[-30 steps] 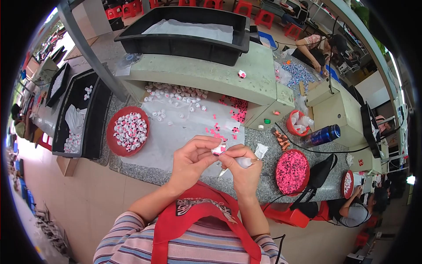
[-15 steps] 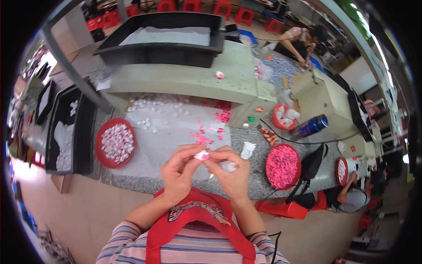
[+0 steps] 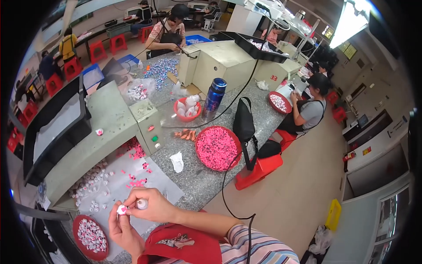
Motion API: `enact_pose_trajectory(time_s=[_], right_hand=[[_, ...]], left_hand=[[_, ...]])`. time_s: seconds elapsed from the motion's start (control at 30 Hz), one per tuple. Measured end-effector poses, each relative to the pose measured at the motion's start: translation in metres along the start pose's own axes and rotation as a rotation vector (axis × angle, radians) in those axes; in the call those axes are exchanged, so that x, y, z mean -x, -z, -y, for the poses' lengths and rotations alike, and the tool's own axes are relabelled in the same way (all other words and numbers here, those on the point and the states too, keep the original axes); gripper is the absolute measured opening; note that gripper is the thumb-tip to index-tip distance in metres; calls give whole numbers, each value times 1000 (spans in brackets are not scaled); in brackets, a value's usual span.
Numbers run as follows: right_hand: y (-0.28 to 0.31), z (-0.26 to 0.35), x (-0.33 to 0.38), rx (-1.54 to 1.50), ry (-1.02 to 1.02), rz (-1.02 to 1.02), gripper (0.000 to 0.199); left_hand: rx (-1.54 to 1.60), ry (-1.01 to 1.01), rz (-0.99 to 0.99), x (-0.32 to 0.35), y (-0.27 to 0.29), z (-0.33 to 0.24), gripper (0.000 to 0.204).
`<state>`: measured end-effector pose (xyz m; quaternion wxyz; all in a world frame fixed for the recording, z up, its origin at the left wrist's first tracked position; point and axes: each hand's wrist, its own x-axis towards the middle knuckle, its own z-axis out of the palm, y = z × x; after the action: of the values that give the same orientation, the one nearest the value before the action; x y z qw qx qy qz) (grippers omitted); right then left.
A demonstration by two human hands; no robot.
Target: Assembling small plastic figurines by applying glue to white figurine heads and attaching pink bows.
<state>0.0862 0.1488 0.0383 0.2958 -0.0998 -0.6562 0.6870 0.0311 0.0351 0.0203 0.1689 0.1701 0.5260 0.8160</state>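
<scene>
Eight o'clock: your left hand (image 3: 126, 234) and right hand (image 3: 153, 205) pinch snugly round piece (image 3: 121, 210), right also cradling bottle (image 3: 142, 203); likely light, firm; grip sides.

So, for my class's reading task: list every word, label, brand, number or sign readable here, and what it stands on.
Locations only; I won't copy wording or numbers.
Red number: legible, on the pale green housing.
Pale print: on the red apron, too small and creased to read.
Markings: on the blue bottle, too blurred.
Dark marks: on the right-hand wall, too small.
</scene>
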Motion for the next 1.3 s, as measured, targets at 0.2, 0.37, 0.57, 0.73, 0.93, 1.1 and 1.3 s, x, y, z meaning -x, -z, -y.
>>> enact_pose_trajectory(time_s=[0.2,0.37,0.57,0.73,0.93,1.1,1.3], right_hand=[[-1,-10,-3,122,91,-29,10],[4,-19,-6,174,160,15,12],[-1,-26,-4,202,69,-23,11],[3,-1,0,269,218,-46,9],[8,-7,2,27,229,30,14],[9,-5,5,-197,-84,82,13],[-8,-17,8,-85,21,-9,10]], left_hand=[[29,20,16,-7,6,6,25],[10,38,41,-10,8,8,24],[7,48,-9,-10,6,13,23],[166,215,60,-19,12,11,30],[-58,102,128,-11,11,-3,27],[-315,-125,331,-12,24,0,22],[-245,-79,151,-7,24,10,22]])
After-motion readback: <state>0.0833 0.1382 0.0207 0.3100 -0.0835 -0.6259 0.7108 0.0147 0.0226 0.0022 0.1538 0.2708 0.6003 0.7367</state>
